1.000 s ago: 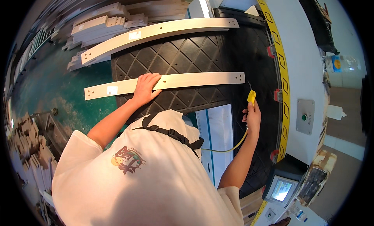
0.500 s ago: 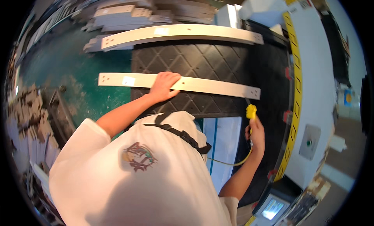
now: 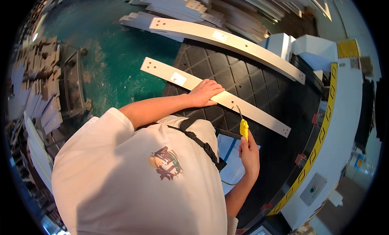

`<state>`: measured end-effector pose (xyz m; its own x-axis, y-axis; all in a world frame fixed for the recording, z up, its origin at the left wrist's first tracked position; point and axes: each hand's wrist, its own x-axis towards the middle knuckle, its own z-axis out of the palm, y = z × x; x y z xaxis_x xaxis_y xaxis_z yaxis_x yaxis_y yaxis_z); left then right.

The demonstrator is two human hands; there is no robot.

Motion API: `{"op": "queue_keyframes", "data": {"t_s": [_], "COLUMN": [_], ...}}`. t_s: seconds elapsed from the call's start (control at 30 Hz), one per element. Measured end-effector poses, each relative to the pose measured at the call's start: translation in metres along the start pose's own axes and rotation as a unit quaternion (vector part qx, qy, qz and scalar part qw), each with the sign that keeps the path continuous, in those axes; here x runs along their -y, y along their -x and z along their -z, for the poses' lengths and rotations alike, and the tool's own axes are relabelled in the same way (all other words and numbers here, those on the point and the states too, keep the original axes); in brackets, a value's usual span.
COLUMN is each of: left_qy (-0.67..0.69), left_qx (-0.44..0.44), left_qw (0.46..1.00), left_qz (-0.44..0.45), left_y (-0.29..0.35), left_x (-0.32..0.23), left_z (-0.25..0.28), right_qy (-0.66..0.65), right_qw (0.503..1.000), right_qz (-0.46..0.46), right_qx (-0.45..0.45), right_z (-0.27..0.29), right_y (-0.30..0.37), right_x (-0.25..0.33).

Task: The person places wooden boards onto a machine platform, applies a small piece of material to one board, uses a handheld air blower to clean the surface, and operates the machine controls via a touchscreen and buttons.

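Observation:
A long pale board (image 3: 255,116) with small holes near its ends and a white label lies across the black ribbed surface. My left hand (image 3: 204,93) grips it near the middle, the fingers over its far side and the thumb at the near edge. In my right hand (image 3: 250,156) is a yellow air blow gun (image 3: 244,129). Its thin, bent nozzle points at the board's near edge, to the right of my left hand and close to a hole. Whether the tip touches the wood I cannot tell.
A second pale, curved board (image 3: 233,40) lies beyond, along the far side of the black ribbed mat (image 3: 198,58). Stacked boards (image 3: 174,4) stand behind it. A white machine frame with a yellow striped edge (image 3: 310,158) runs along the right. A loaded cart (image 3: 75,81) stands at the left.
The view has turned, so the boards now slant down to the right. My right hand has brought the air blow gun from the board's right end leftward, nearer my left hand, which keeps its grip.

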<state>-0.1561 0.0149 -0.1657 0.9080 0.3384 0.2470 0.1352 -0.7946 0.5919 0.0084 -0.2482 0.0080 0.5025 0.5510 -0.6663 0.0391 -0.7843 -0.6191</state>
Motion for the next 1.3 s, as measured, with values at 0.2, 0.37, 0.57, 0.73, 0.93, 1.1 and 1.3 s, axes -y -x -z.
{"op": "queue_keyframes", "data": {"t_s": [0.2, 0.37, 0.57, 0.73, 0.93, 1.1, 1.3], "left_qy": [-0.083, -0.147, -0.068, -0.038, 0.031, 0.064, -0.039], "left_qx": [-0.041, -0.037, -0.009, -0.006, -0.015, -0.001, 0.003], "left_qw": [0.994, 0.981, 0.973, 0.971, 0.973, 0.953, 0.971], "left_qz": [0.056, 0.120, 0.220, 0.236, 0.227, 0.295, 0.238], "left_y": [0.089, 0.150, 0.160, 0.153, 0.162, 0.161, 0.163], "left_x": [0.076, 0.129, 0.146, 0.124, 0.092, 0.082, 0.088], "left_z": [0.102, 0.176, 0.190, 0.178, 0.145, 0.149, 0.141], "right_qy": [-0.032, 0.009, 0.188, 0.225, 0.248, 0.298, 0.300], "right_qw": [0.986, 0.963, 0.928, 0.914, 0.908, 0.903, 0.898], "right_qz": [0.040, 0.125, 0.210, 0.232, 0.221, 0.229, 0.246], "right_qx": [0.159, 0.240, 0.244, 0.244, 0.258, 0.208, 0.208], "right_z": [-0.049, -0.115, -0.167, -0.165, -0.147, -0.145, -0.139], "right_y": [-0.009, -0.037, -0.043, -0.044, -0.019, -0.012, -0.010], "right_x": [0.047, 0.104, 0.168, 0.166, 0.176, 0.171, 0.161]}}
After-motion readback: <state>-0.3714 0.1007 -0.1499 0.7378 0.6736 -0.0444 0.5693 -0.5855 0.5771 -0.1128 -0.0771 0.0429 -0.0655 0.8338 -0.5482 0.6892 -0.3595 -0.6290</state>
